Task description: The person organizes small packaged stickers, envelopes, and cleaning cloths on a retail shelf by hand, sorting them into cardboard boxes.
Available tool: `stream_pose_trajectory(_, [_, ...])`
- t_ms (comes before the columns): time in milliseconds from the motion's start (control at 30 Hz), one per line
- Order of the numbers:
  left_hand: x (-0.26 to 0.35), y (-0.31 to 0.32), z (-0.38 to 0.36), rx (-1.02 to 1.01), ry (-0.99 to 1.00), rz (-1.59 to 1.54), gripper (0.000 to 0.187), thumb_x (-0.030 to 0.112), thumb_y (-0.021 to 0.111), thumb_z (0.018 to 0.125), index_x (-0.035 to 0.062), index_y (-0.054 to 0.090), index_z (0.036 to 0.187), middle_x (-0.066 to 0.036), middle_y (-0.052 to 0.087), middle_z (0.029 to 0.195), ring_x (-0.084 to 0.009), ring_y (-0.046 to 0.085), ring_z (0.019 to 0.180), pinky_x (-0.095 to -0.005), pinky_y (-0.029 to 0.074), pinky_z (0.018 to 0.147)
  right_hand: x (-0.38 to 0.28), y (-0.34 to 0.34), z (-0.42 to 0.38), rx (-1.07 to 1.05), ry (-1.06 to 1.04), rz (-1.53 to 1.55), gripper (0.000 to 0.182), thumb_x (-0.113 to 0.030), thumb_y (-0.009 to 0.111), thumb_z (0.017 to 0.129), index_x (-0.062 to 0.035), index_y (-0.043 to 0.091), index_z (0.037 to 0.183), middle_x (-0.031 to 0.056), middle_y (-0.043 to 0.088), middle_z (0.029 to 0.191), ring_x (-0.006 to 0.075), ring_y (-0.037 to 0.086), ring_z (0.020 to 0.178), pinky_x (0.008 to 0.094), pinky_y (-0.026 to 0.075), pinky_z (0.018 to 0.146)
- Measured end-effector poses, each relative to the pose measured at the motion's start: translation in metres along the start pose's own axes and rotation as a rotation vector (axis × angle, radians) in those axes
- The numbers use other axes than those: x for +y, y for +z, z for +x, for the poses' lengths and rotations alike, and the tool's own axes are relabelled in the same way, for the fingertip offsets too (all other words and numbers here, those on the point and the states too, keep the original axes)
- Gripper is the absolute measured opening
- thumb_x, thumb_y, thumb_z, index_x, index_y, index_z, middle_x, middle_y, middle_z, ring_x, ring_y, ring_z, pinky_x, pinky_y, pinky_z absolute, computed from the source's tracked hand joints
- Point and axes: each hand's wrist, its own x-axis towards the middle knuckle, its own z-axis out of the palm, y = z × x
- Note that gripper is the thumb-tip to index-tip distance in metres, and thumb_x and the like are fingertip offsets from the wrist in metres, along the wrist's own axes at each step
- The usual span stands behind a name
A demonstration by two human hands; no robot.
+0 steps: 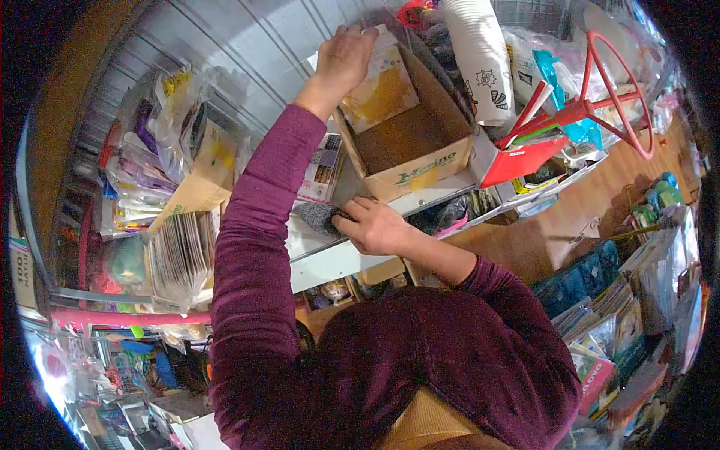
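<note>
My left hand reaches to the far left corner of a cardboard box with green "Merino" lettering. Its fingers bend over the top of a flap with a yellow-orange pattern; the fingertips are partly hidden. Inside, the brown bottom of the box shows. In front of it, my right hand is closed at the edge of a dark grey, fuzzy cloth lying on the white shelf edge. To the left of the box lies a printed packet, partly behind my left sleeve.
A stack of white paper cups and a red box stand right of the carton. A red wire ring juts out there. At left are bagged goods and a row of upright cards. Below the shelf are small compartments.
</note>
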Motion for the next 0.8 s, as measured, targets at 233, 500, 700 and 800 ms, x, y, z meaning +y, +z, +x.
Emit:
stream_pose_trajectory(233, [-0.002,-0.038,-0.017,-0.017,-0.094,-0.108,0.047,0.016,0.068,0.07,0.0067,0.054,0.114,-0.014,0.055,0.106,-0.0315,0.052,0.101,-0.039,0.045,0.085,0.0,-0.001,0.001,0.008,-0.023,0.023,0.031,-0.013,0.06,0.065,-0.0066,0.056,0.094,0.0144,0.052,0.084,0.0318,0.055,0.079,0.04,0.048,0.067])
stream_pose_trajectory(500, [-0.058,-0.112,-0.151,-0.164,-0.541,-0.438,0.045,0.029,0.067,0.074,-0.0001,0.058,0.107,-0.02,0.061,0.104,-0.0339,0.057,0.098,-0.0367,0.044,0.087,0.0,0.002,0.0,0.029,-0.021,-0.006,0.035,-0.011,0.06,0.064,-0.0077,0.058,0.099,0.0142,0.052,0.086,0.0323,0.055,0.079,0.0406,0.048,0.066])
stream_pose_trajectory(700, [-0.031,-0.118,-0.238,-0.329,-1.0,-0.413,0.043,0.026,0.069,0.072,0.0008,0.059,0.106,-0.022,0.06,0.103,-0.0362,0.056,0.099,-0.0379,0.044,0.086,0.0,0.002,0.002,-0.04,0.008,-0.056,0.036,-0.01,0.06,0.064,-0.0082,0.057,0.1,0.0138,0.052,0.087,0.034,0.055,0.081,0.0415,0.048,0.068])
stream_pose_trajectory(800, [-0.013,-0.117,-0.25,-0.205,-0.823,-0.384,0.036,0.009,0.069,0.066,0.0095,0.064,0.102,-0.016,0.057,0.105,-0.0342,0.05,0.1,-0.0406,0.038,0.088,0.001,0.002,0.003,-0.031,-0.011,-0.029,0.042,-0.009,0.062,0.061,-0.0077,0.056,0.102,0.0154,0.053,0.095,0.034,0.055,0.083,0.0412,0.048,0.071])
